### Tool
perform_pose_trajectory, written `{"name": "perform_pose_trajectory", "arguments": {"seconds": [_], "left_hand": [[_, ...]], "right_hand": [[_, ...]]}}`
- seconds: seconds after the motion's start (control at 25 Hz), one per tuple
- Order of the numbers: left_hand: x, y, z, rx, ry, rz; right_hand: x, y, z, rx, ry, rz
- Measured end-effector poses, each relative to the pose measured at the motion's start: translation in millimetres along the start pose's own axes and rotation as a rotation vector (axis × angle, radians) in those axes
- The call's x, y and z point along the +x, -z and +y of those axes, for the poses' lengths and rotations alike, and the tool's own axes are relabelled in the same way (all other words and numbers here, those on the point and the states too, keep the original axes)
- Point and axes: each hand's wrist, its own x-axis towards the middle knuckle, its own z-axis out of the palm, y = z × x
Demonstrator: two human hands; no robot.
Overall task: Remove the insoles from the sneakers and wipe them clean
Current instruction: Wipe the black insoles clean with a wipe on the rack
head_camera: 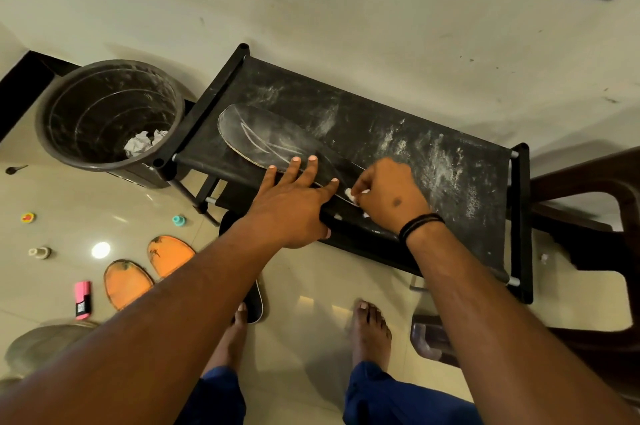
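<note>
A long black insole, dusty with pale streaks, lies across the top of a black shoe rack. My left hand presses flat on the insole's near half with fingers spread. My right hand pinches a small white wad of tissue against the insole's heel end. Two orange insoles lie on the floor at the left. Part of a black sneaker shows under my left forearm.
A dark bin holding crumpled paper stands left of the rack. A pink marker and small toys are scattered on the tiled floor. A brown chair stands at the right. The wall rises right behind the rack.
</note>
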Motion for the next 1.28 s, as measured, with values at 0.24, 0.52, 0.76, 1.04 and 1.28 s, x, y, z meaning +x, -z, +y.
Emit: {"name": "perform_pose_trajectory", "arguments": {"seconds": [0.24,0.52,0.76,1.04,1.28], "left_hand": [[0,0,2,-0.027,0.01,0.012],[1,1,1,-0.063,0.018,0.017],[3,0,0,-0.089,0.009,0.017],[3,0,2,-0.094,0.023,0.015],[3,1,-1,-0.099,0.013,0.017]], "right_hand": [[13,-11,-3,-0.067,-0.02,0.191],[17,-16,-8,-0.13,0.108,0.07],[52,-29,-25,-0.129,0.233,0.236],[14,-9,6,-0.206,0.162,0.002],[58,-21,-26,-0.16,0.246,0.154]]}}
